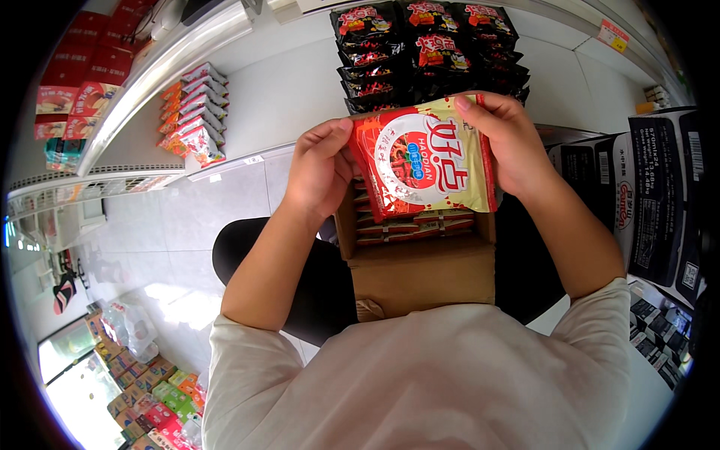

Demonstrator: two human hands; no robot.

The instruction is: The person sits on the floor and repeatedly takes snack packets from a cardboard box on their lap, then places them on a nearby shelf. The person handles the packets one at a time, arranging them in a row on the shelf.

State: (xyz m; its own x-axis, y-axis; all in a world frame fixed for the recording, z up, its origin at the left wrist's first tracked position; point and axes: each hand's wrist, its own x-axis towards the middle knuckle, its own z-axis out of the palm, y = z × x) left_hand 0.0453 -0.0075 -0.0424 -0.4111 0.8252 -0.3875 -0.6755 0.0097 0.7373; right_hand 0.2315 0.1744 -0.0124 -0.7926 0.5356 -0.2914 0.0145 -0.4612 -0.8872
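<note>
A red and cream snack packet [419,157] with printed writing is stretched between my two hands. Its left edge is pinched by my left hand [326,163], thumb on top. On the other side, my right hand [500,135] grips the packet near its upper right corner. Below the packet, an opened cardboard box [422,275] sits between my knees with a flap folded toward me. Inside it lie several more packets [416,228] in rows, partly hidden by the held one.
Ahead, black snack packets [433,53] stand in rows on a white shelf [281,73]. Smaller orange and white packets [197,121] line its left part. Dark drink cartons [658,197] are stacked to the right. Several boxed goods [163,394] rest on the floor at lower left.
</note>
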